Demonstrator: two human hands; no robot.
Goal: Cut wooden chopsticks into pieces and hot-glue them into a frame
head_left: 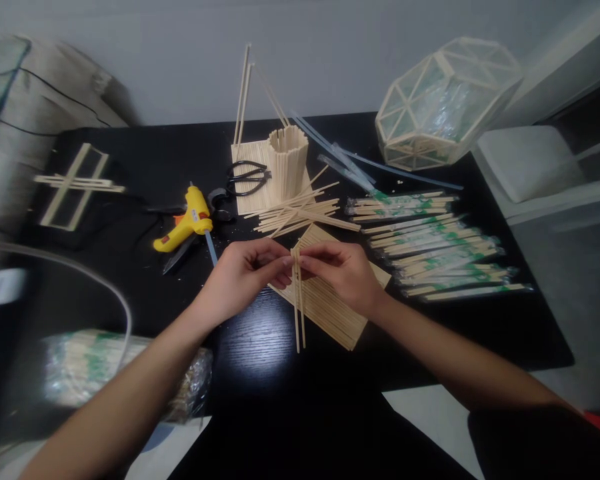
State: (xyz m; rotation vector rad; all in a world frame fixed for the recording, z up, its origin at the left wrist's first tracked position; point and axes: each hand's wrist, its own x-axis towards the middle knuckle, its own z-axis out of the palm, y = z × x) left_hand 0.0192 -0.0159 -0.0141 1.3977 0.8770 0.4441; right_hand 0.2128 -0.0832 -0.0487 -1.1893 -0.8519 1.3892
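A pair of wooden chopsticks (297, 313) hangs nearly upright between my two hands, pinched near the upper end. My left hand (254, 267) is closed on it from the left, fingertips at the sticks. From the right, my right hand (341, 270) grips the same pair between thumb and fingers. The two sticks spread slightly apart toward their lower ends. Beneath and behind them, a flat panel of chopsticks laid side by side (337, 313) rests on the table. Loose chopsticks (305, 215) lie in a pile just beyond my hands.
Left of my hands lies a yellow glue gun (186, 221). Behind stand a chopstick cylinder (289, 163) and black-handled scissors (249, 179). Wrapped chopsticks (440, 247) fill the right side, below a faceted frame (445, 103). A crossed-stick frame (75, 187) and a plastic-wrapped pack (87, 363) are at left.
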